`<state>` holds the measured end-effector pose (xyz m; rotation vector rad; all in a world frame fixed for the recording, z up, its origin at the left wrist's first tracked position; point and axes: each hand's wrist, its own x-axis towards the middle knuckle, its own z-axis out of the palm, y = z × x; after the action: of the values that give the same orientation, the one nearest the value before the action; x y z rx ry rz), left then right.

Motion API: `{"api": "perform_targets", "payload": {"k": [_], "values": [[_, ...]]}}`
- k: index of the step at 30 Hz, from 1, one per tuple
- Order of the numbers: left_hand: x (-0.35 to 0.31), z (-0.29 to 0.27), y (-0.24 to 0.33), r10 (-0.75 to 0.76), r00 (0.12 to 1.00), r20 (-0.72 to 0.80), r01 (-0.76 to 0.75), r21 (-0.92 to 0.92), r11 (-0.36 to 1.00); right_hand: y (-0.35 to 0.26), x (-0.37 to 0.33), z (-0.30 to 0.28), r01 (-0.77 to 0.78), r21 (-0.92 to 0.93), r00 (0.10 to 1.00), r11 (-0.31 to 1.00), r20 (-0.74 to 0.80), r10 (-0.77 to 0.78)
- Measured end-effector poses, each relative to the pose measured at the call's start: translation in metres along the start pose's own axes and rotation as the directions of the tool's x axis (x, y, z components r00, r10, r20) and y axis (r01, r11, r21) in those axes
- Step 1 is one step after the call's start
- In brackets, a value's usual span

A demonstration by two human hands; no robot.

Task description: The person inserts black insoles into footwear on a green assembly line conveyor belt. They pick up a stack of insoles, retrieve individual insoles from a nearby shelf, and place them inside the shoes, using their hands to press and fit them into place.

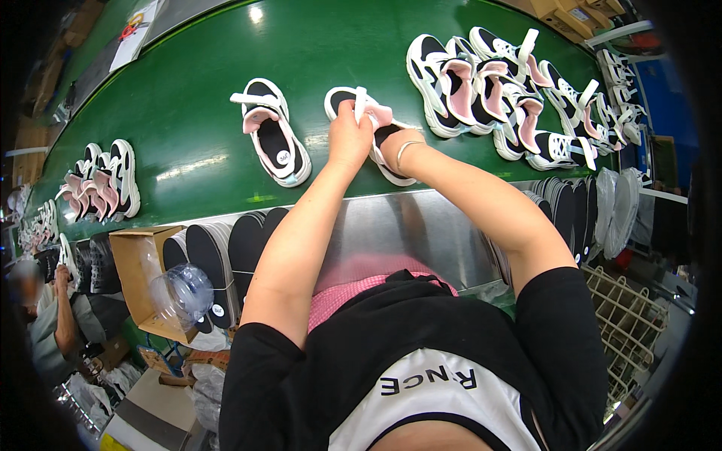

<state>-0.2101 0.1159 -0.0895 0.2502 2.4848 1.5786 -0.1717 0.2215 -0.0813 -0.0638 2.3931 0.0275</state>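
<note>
Sneaker (382,114) in white and black, lined with pink, sits between both hands on the green surface (195,83), toe pointing away from the person. Left hand (350,139) has its fingers closed at the white strap (361,101) by the tongue. Right hand (404,148) reaches into the shoe's opening — whether those fingers grip anything, I cannot tell. Another sneaker (259,118) stands just left, apart from the hands — more sneakers (459,90) cluster at the right.
</note>
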Motion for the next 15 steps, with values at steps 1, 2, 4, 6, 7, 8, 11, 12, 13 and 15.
{"api": "perform_targets", "payload": {"k": [1, 2, 4, 6, 7, 8, 11, 12, 13, 15], "values": [[0.000, -0.001, -0.001, 0.000, 1.000, -0.003, 0.000, -0.004, 1.000, 0.005, 0.006, 0.009, 0.097, -0.108, 0.995, 0.989, 0.022, -0.095], [-0.001, -0.006, -0.010, 0.012, 1.000, -0.019, -0.012, 0.014, 1.000, -0.008, -0.022, -0.019, 0.084, -0.072, 0.989, 0.994, 0.124, -0.075], [-0.003, -0.005, -0.012, 0.056, 0.997, -0.052, -0.055, 0.017, 0.998, -0.009, -0.056, -0.031, 0.118, -0.064, 0.988, 0.991, 0.112, -0.111], [-0.002, -0.002, -0.011, 0.028, 0.998, -0.052, -0.027, 0.022, 0.999, -0.002, -0.057, -0.018, 0.135, -0.045, 0.982, 0.990, 0.140, -0.127], [-0.001, 0.002, -0.008, 0.021, 0.999, -0.042, -0.019, 0.030, 0.999, 0.000, -0.052, -0.015, 0.129, -0.041, 0.982, 0.991, 0.141, -0.122], [-0.002, 0.004, -0.007, 0.025, 0.998, -0.050, -0.022, 0.064, 0.998, 0.001, -0.047, -0.014, 0.165, -0.075, 0.971, 0.983, 0.188, -0.148], [-0.001, 0.002, -0.006, 0.046, 0.998, -0.043, -0.045, 0.020, 0.999, 0.002, -0.044, -0.016, 0.210, -0.102, 0.952, 0.972, 0.246, -0.180], [-0.002, 0.000, -0.006, 0.047, 0.998, -0.030, -0.047, -0.004, 0.999, 0.002, -0.044, -0.014, 0.212, -0.107, 0.958, 0.971, 0.219, -0.185], [-0.003, 0.000, -0.006, 0.050, 0.998, -0.032, -0.050, -0.004, 0.999, 0.003, -0.044, -0.013, 0.215, -0.119, 0.963, 0.969, 0.193, -0.190], [-0.005, 0.000, -0.008, 0.056, 0.997, -0.056, -0.057, -0.030, 0.998, 0.003, -0.045, -0.012, 0.213, -0.106, 0.962, 0.971, 0.196, -0.190]]}}
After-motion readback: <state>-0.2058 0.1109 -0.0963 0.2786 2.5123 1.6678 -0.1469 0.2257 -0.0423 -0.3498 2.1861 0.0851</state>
